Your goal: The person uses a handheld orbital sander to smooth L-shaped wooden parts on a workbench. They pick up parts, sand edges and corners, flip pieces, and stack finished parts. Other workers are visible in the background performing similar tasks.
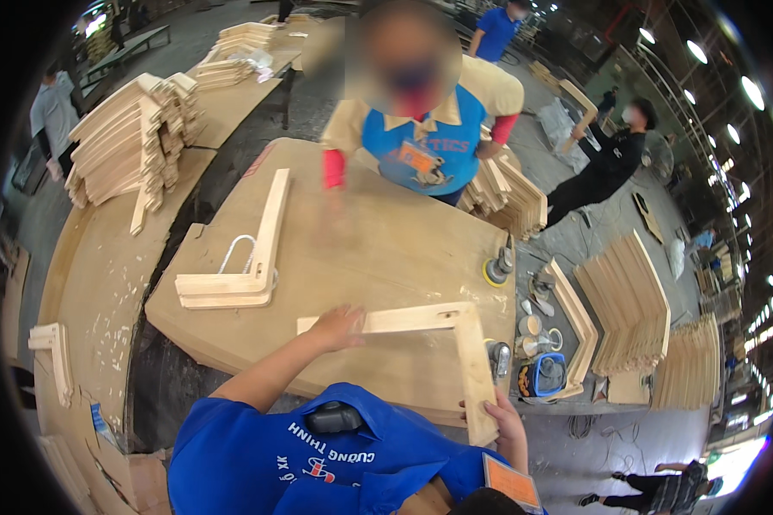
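An L-shaped wooden frame piece (416,319) lies across the near edge of the board-covered table, its corner at the right. Over its long bar, near the left end, is my left hand (339,329), with the fingers bent round the wood. My right hand (508,422) grips the lower end of the other bar, thumb on top, close to my body. Further left on the table rest stacked L-shaped wooden pieces (266,236), with a white looped cord (236,253) beside them.
A co-worker in a blue and cream shirt (421,142) stands across the table, one hand blurred over it. A sander (498,262) sits at the right edge. A blue container (541,376) and stacked wooden pieces (627,300) are right; another pile (133,137) stands left.
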A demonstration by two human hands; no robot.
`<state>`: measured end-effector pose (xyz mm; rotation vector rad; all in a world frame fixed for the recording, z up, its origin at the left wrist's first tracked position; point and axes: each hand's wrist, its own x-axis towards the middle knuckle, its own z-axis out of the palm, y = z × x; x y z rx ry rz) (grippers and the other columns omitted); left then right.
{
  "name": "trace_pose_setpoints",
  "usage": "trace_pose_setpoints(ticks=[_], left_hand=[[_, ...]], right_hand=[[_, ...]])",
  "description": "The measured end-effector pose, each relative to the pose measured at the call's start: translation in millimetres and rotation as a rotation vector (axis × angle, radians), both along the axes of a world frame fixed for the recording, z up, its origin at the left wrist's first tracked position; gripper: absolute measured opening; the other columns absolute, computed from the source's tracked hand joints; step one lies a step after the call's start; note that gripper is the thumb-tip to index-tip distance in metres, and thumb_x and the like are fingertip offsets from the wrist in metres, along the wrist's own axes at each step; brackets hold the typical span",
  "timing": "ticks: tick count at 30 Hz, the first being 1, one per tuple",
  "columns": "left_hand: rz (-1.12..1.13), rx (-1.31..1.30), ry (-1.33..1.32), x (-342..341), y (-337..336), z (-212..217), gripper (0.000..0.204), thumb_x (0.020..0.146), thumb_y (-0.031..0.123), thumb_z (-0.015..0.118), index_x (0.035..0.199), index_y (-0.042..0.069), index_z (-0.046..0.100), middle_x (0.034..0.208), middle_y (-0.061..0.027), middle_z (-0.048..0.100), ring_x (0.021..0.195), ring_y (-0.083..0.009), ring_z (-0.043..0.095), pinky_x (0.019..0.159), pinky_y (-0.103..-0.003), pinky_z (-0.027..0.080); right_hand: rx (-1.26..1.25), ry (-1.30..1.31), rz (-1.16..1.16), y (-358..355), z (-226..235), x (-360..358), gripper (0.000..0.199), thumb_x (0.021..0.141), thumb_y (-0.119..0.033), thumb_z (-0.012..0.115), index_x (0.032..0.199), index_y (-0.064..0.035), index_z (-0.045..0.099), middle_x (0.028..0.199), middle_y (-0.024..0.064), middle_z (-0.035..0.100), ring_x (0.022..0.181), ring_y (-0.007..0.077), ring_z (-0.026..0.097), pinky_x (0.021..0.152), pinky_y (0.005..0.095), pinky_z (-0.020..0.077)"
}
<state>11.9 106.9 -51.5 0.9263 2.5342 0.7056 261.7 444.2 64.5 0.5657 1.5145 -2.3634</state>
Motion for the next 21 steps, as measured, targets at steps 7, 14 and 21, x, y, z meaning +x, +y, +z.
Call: trace_pose_setpoints(ticks=[7,14,21], left_hand=[[-0.009,0.289,-0.416,61,-54,52,0.037,0.083,0.032,0.068,0.109,0.006,0.063,0.115,-0.0150,0.062,0.106,-0.0276,0.059,0.094,-0.037,0.044],[-0.633,1.181,-0.599,69,-77,231,0.024,0.079,0.011,0.068,0.061,0.005,0.054,0.119,-0.0252,0.056,0.115,-0.0372,0.051,0.097,-0.043,0.038],[-0.945,0.827,-0.587,82,-46,295,0.011,0.076,0.004,0.068,0.082,0.005,0.059,0.133,-0.0272,0.043,0.123,-0.0410,0.043,0.100,-0.045,0.036]], right_hand=[[-0.019,-0.338,0.147,40,-136,-53,0.049,0.090,-0.019,0.056,0.132,0.0009,0.040,0.115,0.0243,0.059,0.094,0.0332,0.064,0.076,0.0381,0.0549],[1.145,-0.118,0.244,63,-194,-91,0.052,0.081,-0.029,0.068,0.124,-0.0038,0.053,0.114,0.0182,0.060,0.106,0.0281,0.058,0.088,0.0396,0.0475],[0.645,-0.108,0.406,-21,-189,-85,0.050,0.082,-0.034,0.068,0.121,-0.0037,0.056,0.114,0.0116,0.061,0.107,0.0196,0.056,0.093,0.0303,0.0435]])
